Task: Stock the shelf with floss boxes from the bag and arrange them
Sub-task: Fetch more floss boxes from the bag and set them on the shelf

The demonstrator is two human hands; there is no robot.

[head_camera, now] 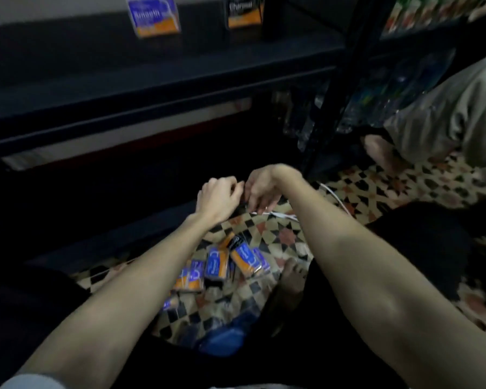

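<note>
On the tiled floor (376,189) near the person, the floss boxes (215,265) lie in a loose heap; two stand on the far shelf (163,71). Left hand (218,196) and right hand (260,192) meet, fingers curled over something dark; a grip cannot be told. The bare foot (292,273) beside the heap could scatter it. A white cable (281,215) and another person's leg (446,113) crowd the right

Floss boxes (216,265) look glossy; the shelf (152,68), perhaps metal, matt.

We see blue-and-orange floss boxes (216,265) below the dark shelf (152,80), on floor tiles (281,234) chequered black, cream and red (star motifs too).
</note>
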